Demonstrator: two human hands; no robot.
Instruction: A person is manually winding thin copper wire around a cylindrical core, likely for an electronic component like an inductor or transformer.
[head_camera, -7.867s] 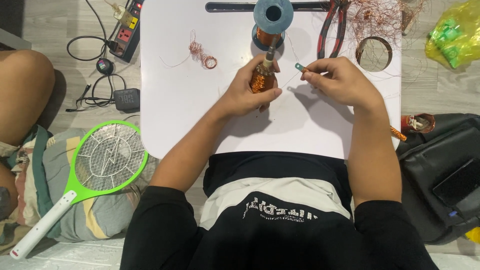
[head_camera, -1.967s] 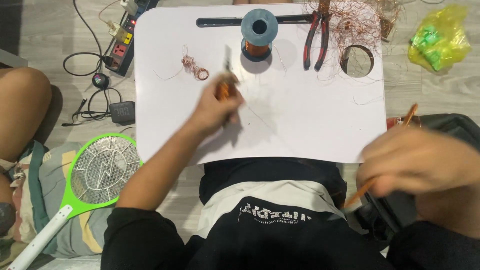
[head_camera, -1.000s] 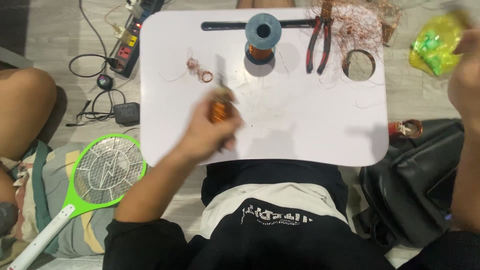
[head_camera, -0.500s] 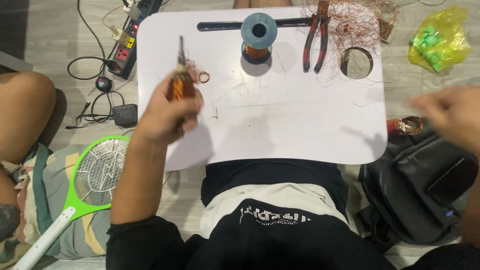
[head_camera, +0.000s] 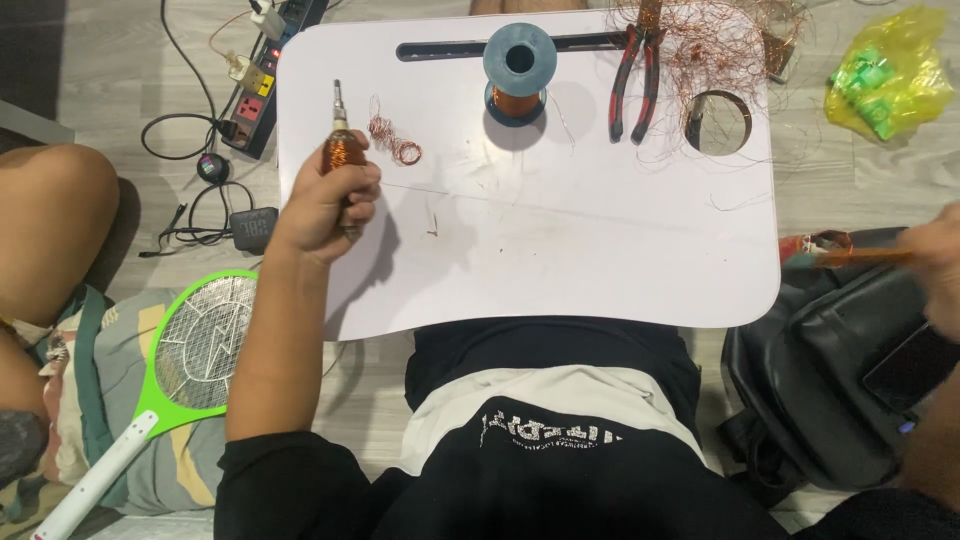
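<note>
White lap table over grey floor | left hand fingers wrapped round copper coil, over table's left edge | right hand pinching orange stick off-table right | risk: loose wire may snag the coil.

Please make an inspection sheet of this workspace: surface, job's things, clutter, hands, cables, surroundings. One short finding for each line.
Surface: white lap table, with a slot along the far edge and a round hole at far right.
Job's things: copper-wound coil on a rod; thin orange-handled tool; blue spool of copper wire.
Clutter: small wire tangle; loose copper wire heap; red-handled pliers.
Hands: left hand grips the coil upright; right hand, off the table's right edge, holds the orange tool.
Cables: power strip with plugs, black leads on the floor.
Surroundings: green racket-shaped swatter; black bag; yellow bag; another person's knee at left.
</note>
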